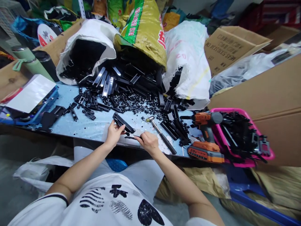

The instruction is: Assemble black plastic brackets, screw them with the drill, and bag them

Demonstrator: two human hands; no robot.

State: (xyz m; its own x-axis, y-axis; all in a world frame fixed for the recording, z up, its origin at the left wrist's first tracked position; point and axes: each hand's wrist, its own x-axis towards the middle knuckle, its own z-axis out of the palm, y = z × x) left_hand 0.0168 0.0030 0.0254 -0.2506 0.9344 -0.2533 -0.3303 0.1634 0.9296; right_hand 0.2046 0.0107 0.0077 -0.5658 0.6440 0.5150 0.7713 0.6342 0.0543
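The likeliest trouble is a slip: the left hand (113,134), left of the hammer (162,135), pinches the long black part (125,123) toward one end, so a loosened thumb could let its free end swing. The thin black strip (132,137) might drop into the lap, since it is held on the hammer's left close to the table (97,126) edge. A sweep of the right forearm could also knock the hammer's handle, which reaches near that edge.

The long part lies between the left thumb and fingers, its free end pointing toward the hammer but apart from it. The right hand (150,142), just left of the hammer's handle, has thumb and curled fingers closed on the strip, which juts leftward beneath the long part; whether the two touch, I cannot tell.
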